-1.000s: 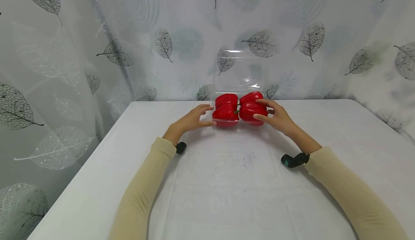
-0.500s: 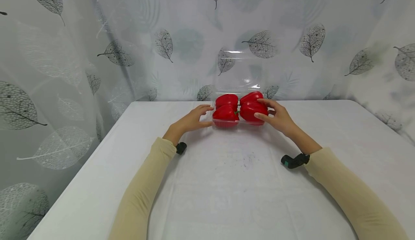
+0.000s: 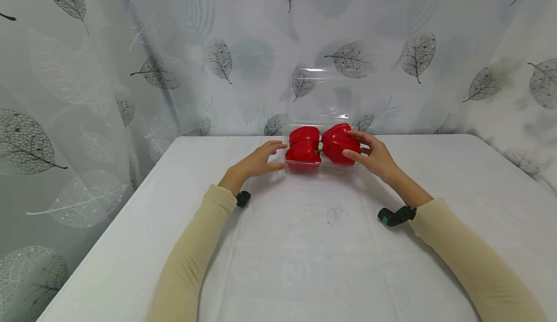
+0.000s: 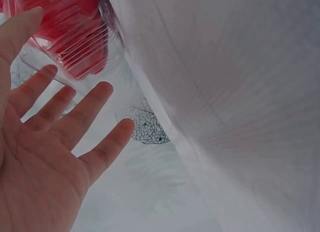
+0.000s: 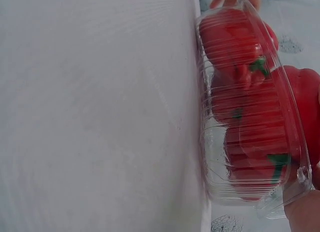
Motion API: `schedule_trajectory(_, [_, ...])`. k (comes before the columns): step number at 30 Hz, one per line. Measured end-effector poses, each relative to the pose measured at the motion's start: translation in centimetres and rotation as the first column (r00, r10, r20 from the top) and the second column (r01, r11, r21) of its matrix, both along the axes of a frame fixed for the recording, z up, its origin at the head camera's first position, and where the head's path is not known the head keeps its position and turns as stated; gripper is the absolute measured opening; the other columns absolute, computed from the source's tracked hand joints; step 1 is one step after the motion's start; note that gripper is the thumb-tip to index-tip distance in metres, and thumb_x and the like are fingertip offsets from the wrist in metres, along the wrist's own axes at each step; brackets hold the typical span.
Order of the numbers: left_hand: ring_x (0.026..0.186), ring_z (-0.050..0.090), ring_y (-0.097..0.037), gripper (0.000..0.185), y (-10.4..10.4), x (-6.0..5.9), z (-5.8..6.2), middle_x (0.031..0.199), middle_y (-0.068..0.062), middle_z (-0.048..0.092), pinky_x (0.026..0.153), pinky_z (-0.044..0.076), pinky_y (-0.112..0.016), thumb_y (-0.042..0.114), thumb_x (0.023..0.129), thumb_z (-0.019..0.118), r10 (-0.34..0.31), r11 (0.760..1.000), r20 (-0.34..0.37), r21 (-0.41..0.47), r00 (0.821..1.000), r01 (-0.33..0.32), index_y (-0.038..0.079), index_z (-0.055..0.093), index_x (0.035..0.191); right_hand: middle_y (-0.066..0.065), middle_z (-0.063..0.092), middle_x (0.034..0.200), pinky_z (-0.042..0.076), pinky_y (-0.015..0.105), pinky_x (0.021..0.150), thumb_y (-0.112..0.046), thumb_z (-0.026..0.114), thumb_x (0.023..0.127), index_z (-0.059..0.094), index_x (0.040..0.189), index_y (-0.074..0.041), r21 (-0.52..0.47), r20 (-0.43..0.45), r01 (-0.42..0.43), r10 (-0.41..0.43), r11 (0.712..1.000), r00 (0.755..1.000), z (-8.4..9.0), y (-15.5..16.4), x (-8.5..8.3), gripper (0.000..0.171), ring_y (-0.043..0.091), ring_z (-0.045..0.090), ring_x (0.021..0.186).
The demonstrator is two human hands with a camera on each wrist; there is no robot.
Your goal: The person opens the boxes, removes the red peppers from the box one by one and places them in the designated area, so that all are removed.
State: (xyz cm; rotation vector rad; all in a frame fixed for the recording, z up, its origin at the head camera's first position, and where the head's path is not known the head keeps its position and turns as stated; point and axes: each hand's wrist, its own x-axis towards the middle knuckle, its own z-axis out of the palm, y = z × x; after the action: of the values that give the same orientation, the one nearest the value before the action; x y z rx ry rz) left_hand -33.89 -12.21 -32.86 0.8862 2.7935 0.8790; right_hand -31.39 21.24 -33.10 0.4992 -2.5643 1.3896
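Observation:
A clear plastic clamshell box (image 3: 337, 169) stands at the table's far edge with its lid (image 3: 322, 97) raised behind it. Inside are several red bell peppers (image 3: 303, 153) with green stems. My right hand (image 3: 375, 157) grips the front right bell pepper (image 3: 338, 148) between thumb and fingers. In the right wrist view that pepper (image 5: 305, 104) sticks up above the box's rim (image 5: 295, 137). My left hand (image 3: 256, 161) is beside the box's left side, fingers spread and holding nothing. The left wrist view shows its palm (image 4: 45, 167) facing the ribbed box wall (image 4: 85, 54).
A white cloth covers the table (image 3: 313, 244), with faint purple marks near its middle. Behind it hangs a leaf-patterned curtain (image 3: 252, 70), close to the box's lid. Dark straps with camera bodies (image 3: 393, 215) sit at the wrists.
The right hand has raised the front right bell pepper slightly and tilted it, so its lower end is higher in the box. The left hand has hardly moved.

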Motion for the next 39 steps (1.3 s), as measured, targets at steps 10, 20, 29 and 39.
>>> schedule_trajectory(10, [0.133,0.045,-0.030,0.064,0.0,0.0,0.0,0.156,-0.011,0.029,0.108,0.042,-0.044,0.025,0.094,0.066,-0.004,1.000,0.009,-0.005,1.000,0.004,0.009,0.038,0.149,0.019,0.042,0.148,0.042,0.050,0.105,-0.025,0.070,0.091,0.039,0.148,-0.011,-0.035,0.003,0.029,-0.029,0.999,1.000,0.3,-0.1,0.3,0.067,0.036,0.043,0.132])
schedule_trajectory(20, [0.132,0.046,-0.030,0.065,0.0,0.0,0.0,0.156,-0.012,0.029,0.109,0.041,-0.044,0.025,0.094,0.067,-0.003,1.000,0.008,0.002,1.000,0.003,0.008,0.038,0.149,0.016,0.043,0.148,0.047,0.034,0.099,-0.026,0.071,0.090,0.039,0.149,-0.012,-0.075,0.001,0.020,-0.020,0.997,1.000,0.8,-0.2,0.5,0.068,0.035,0.044,0.133])
schedule_trajectory(29, [0.133,0.046,-0.029,0.065,-0.1,0.1,0.0,0.156,-0.011,0.029,0.108,0.042,-0.044,0.025,0.093,0.067,0.006,1.000,0.008,-0.002,1.000,-0.006,0.009,0.037,0.149,0.015,0.044,0.147,0.049,0.021,0.094,-0.026,0.071,0.090,0.040,0.148,-0.012,-0.092,-0.020,0.009,-0.011,0.996,1.000,1.1,-0.2,0.8,0.068,0.034,0.045,0.131])
schedule_trajectory(39, [0.133,0.046,-0.030,0.065,-0.1,0.0,0.0,0.156,-0.012,0.029,0.108,0.042,-0.044,0.025,0.094,0.066,-0.001,1.000,0.001,0.001,1.000,0.001,0.008,0.037,0.149,0.015,0.044,0.147,0.050,0.018,0.091,-0.024,0.072,0.090,0.039,0.149,-0.011,-0.114,-0.022,-0.001,-0.002,0.993,1.000,1.4,-0.3,1.0,0.069,0.034,0.045,0.131])
